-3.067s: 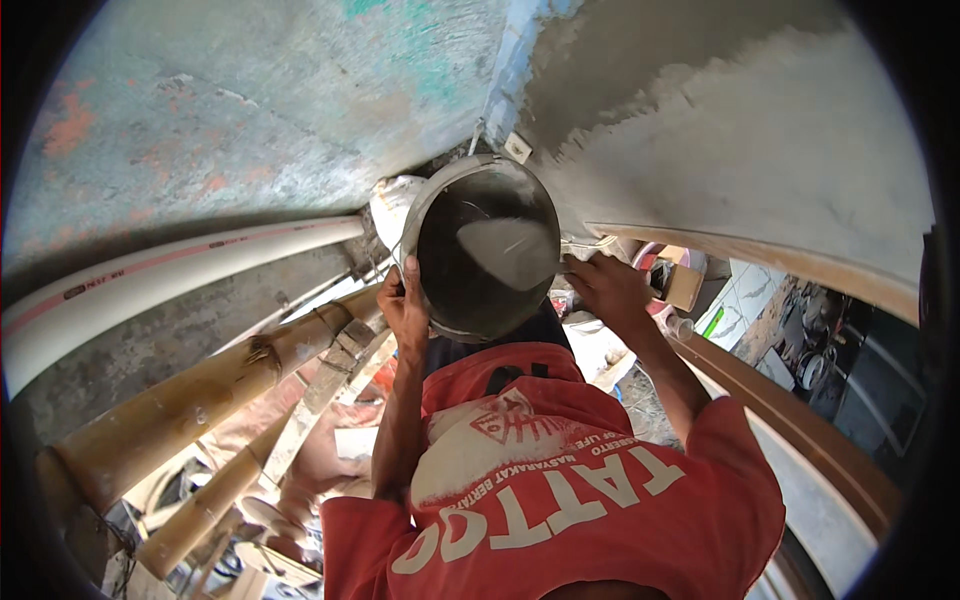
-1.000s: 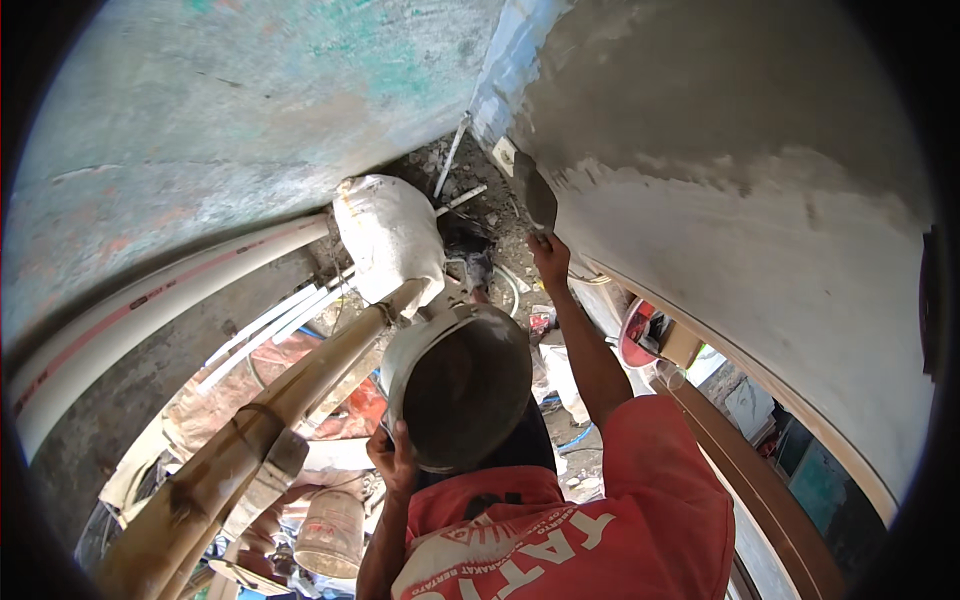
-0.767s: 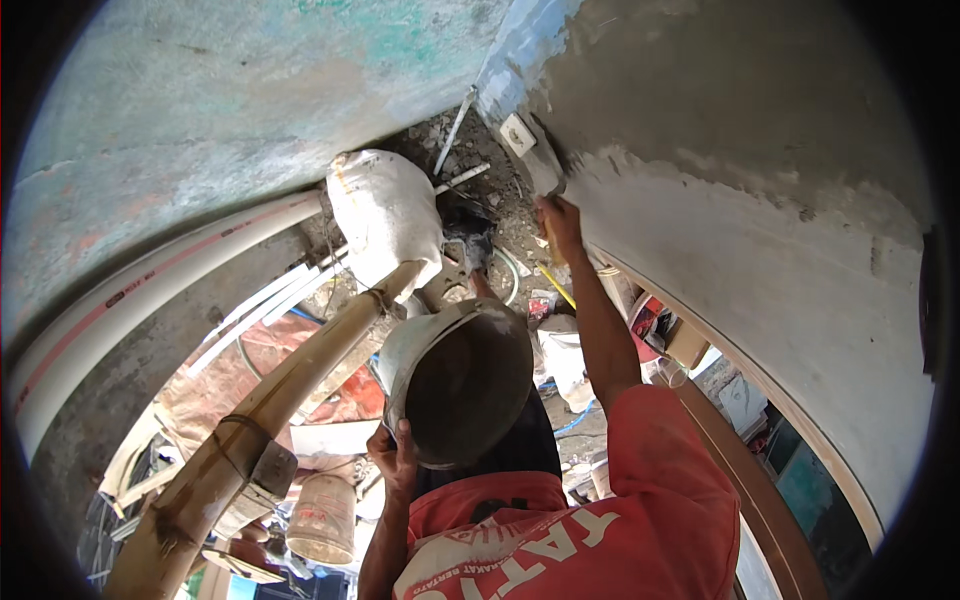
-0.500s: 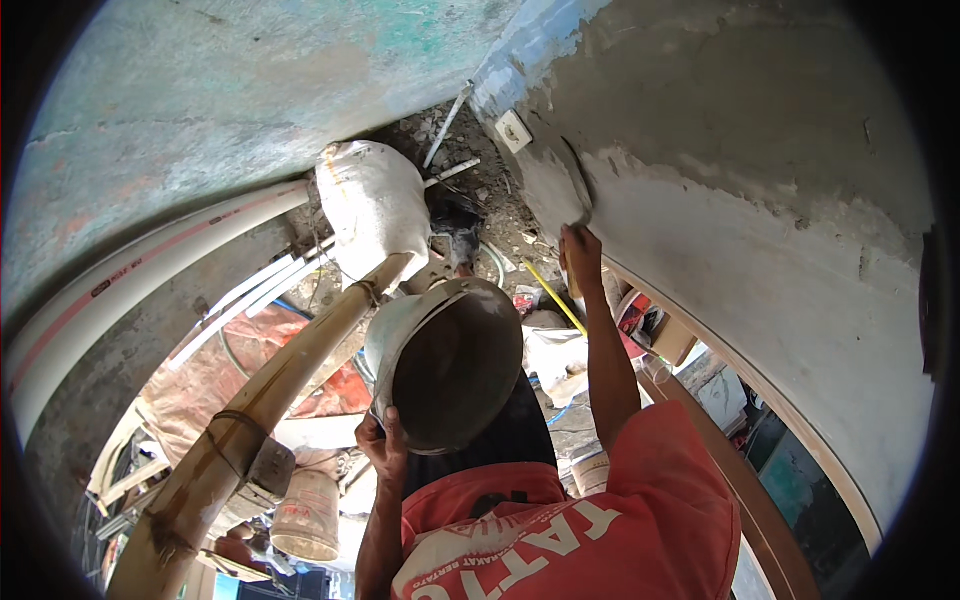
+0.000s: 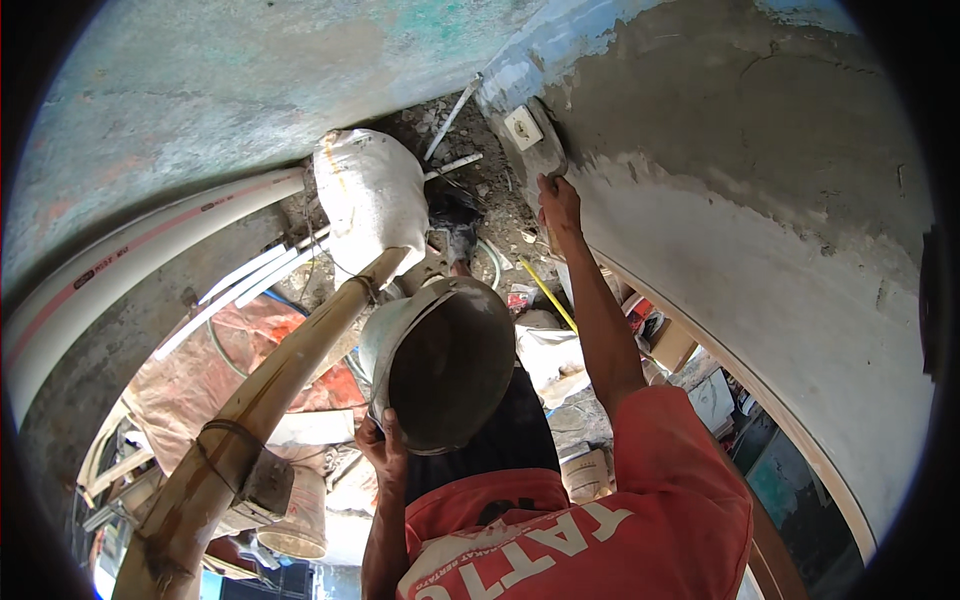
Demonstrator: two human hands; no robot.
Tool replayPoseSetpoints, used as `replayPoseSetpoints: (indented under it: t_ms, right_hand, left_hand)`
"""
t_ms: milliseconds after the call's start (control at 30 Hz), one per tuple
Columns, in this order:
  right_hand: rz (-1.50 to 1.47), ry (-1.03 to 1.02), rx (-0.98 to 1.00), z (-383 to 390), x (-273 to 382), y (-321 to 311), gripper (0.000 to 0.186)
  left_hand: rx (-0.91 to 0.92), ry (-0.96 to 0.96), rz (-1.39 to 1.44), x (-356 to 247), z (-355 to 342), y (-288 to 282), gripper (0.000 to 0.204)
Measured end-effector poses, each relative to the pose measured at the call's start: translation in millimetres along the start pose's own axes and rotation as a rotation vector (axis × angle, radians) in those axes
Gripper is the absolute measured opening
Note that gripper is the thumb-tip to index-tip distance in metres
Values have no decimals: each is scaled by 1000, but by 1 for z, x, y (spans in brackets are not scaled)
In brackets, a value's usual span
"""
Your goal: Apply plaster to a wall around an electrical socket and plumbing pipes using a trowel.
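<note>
My left hand (image 5: 385,442) grips the rim of a deep grey round basin (image 5: 450,365), with its mouth tilted toward me and its inside dark. In my right hand (image 5: 561,208) is a plastering trowel (image 5: 548,150), held out at arm's length by the right-hand wall (image 5: 740,245). The trowel's blade lies close beside a white electrical plate (image 5: 522,128) near the corner, and most of the handle is hidden by my fingers. Dark, damp-looking plaster covers the wall's upper part; the lower part is paler.
A bamboo pole (image 5: 285,375) slants up from the lower left, near a stuffed white sack (image 5: 370,195). Large white pipe (image 5: 150,245) runs along the left wall. Rubble, an orange tarp (image 5: 190,390), a bucket (image 5: 297,515) and a yellow strip (image 5: 548,296) lie below.
My right hand has moved up and toward the corner, bringing the trowel blade beside the electrical plate. The basin stays in my left hand, almost unmoved.
</note>
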State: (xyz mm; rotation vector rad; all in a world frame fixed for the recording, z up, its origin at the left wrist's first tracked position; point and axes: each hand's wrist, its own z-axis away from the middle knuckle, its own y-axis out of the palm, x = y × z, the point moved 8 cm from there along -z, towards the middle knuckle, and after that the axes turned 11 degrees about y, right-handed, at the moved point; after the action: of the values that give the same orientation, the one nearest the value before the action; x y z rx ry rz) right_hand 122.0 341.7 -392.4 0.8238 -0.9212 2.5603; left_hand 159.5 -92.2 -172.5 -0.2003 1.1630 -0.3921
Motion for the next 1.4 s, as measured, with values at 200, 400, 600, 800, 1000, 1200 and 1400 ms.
replayPoseSetpoints:
  t_ms: [200, 400, 600, 800, 1000, 1200, 1400]
  right_hand:
    - [-290, 40, 59, 45, 36, -33, 27]
    - [-255, -78, -50, 86, 50, -53, 25]
    - [-179, 98, 76, 49, 29, -40, 31]
    - [-302, 120, 178, 85, 70, -69, 30]
    - [-44, -168, -109, 99, 44, -69, 27]
    - [149, -95, -116, 9, 18, -29, 29]
    - [-212, -52, -35, 62, 78, -53, 31]
  left_hand:
    - [24, 19, -20, -3, 5, -3, 31]
    - [4, 11, -25, -7, 2, -3, 35]
    - [15, 21, 22, -1, -4, 0, 37]
    - [4, 25, -20, -6, -5, -9, 38]
    - [-23, 61, -11, -17, -10, -3, 38]
    - [-26, 40, 99, -22, -7, 2, 32]
    - [-18, 72, 71, -32, -9, 0, 33]
